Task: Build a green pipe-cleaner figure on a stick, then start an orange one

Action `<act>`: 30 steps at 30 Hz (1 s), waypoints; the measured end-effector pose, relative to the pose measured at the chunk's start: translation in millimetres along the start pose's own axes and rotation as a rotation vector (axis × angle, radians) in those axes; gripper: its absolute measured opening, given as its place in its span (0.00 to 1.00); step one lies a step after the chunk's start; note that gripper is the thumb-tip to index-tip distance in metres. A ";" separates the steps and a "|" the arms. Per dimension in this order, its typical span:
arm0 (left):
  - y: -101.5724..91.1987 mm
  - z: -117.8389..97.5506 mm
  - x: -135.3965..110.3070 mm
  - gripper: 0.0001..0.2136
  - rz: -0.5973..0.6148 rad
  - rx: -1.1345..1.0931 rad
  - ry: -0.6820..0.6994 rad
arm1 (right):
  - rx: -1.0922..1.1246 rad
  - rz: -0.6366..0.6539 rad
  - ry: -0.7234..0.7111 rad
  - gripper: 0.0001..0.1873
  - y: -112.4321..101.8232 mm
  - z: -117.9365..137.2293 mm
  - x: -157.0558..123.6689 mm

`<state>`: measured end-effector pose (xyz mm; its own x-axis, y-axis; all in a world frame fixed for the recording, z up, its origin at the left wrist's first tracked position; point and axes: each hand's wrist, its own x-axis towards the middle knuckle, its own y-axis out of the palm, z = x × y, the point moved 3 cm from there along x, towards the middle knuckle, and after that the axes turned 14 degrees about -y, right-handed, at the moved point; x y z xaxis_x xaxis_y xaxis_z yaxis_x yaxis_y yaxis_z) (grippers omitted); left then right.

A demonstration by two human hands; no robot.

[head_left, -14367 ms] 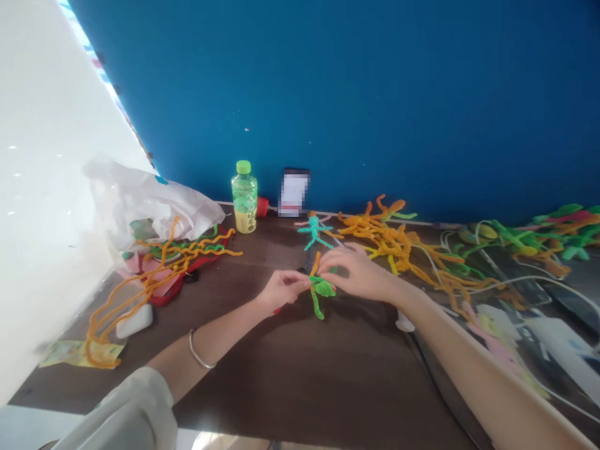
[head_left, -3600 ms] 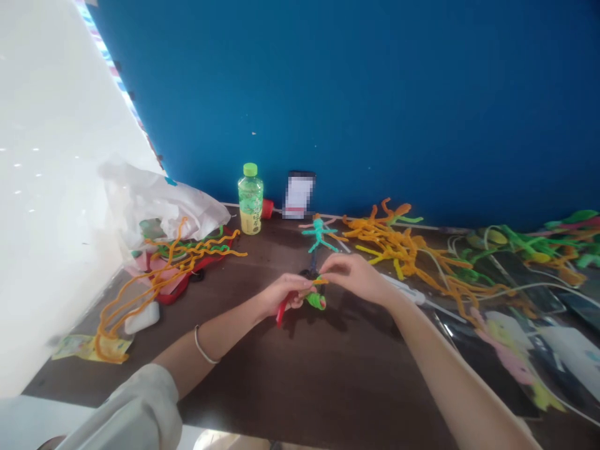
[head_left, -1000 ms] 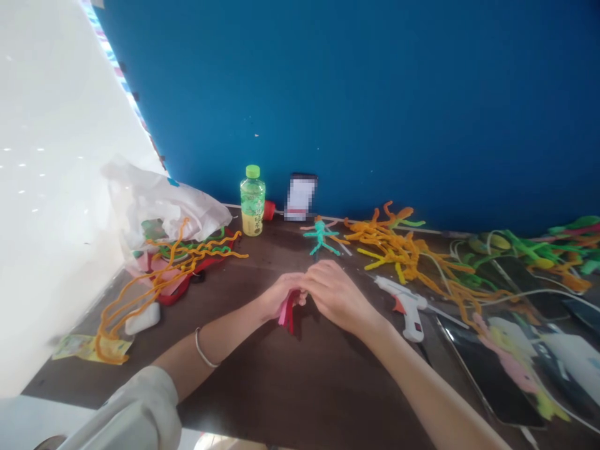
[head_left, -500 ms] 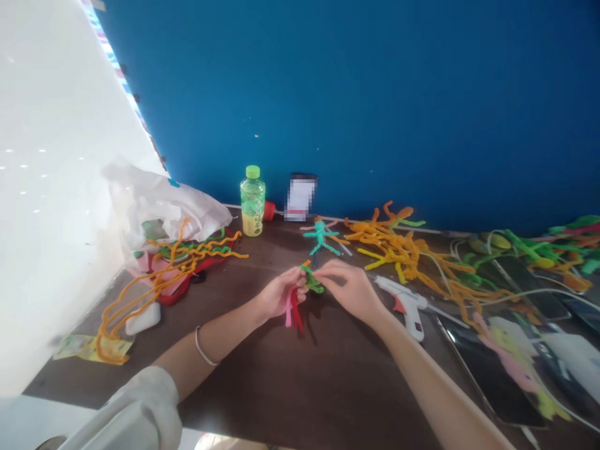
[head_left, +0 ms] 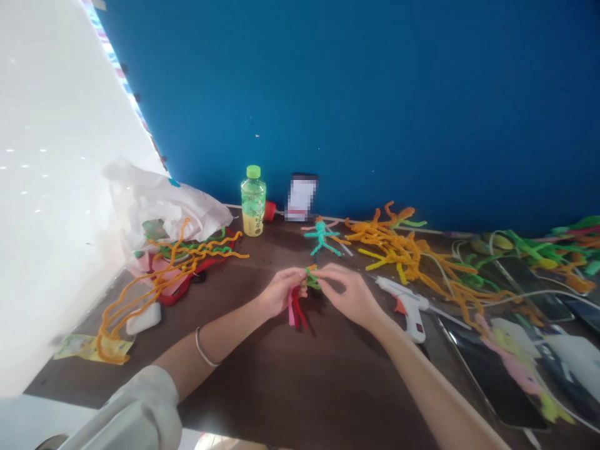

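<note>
1 left hand (head_left: pixel 284 291) and 1 right hand (head_left: pixel 350 294) pinch a green fuzzy piece (head_left: pixel 312 282) over the table (head_left: pixel 262 381), orange tip (head_left: pixel 312 267) farthest, long axis unclear; red and pink strips (head_left: pixel 298 306) hang nearward. Teal figure (head_left: pixel 321 234) beyond; glue gun (head_left: pixel 413 315) rightward.

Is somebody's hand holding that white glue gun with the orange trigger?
No, the glue gun lies on the table, while the left hand and right hand hold a small green piece.

left sleeve (head_left: pixel 140 412): pale grey, loose | left bangle (head_left: pixel 201 352): thin, silvery | hands (head_left: pixel 354 297): bare
</note>
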<state>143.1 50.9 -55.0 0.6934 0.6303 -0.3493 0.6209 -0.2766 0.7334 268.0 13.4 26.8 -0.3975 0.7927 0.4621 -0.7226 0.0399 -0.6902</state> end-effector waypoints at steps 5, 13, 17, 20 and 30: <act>0.6 0.5 -1.0 0.12 -0.037 0.050 0.028 | -0.087 0.045 -0.092 0.15 -0.8 -1.3 -1.7; 3.9 0.8 -3.1 0.14 -0.103 0.135 0.103 | -0.236 0.030 -0.136 0.15 -2.6 2.5 -3.1; 4.6 -0.1 -4.7 0.14 -0.108 0.201 0.135 | -0.107 0.002 -0.059 0.15 -1.0 0.1 -4.2; 4.1 -0.1 -5.4 0.14 -0.121 0.232 0.150 | -0.110 0.044 -0.095 0.15 0.1 -1.7 -5.7; 5.0 -1.4 -4.8 0.14 -0.102 0.215 0.113 | -0.282 0.209 -0.232 0.19 -5.2 -1.0 -7.4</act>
<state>142.4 47.4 -48.8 0.5853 0.7365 -0.3391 0.7576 -0.3477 0.5524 275.2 8.0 26.5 -0.6592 0.6449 0.3868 -0.4423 0.0834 -0.8930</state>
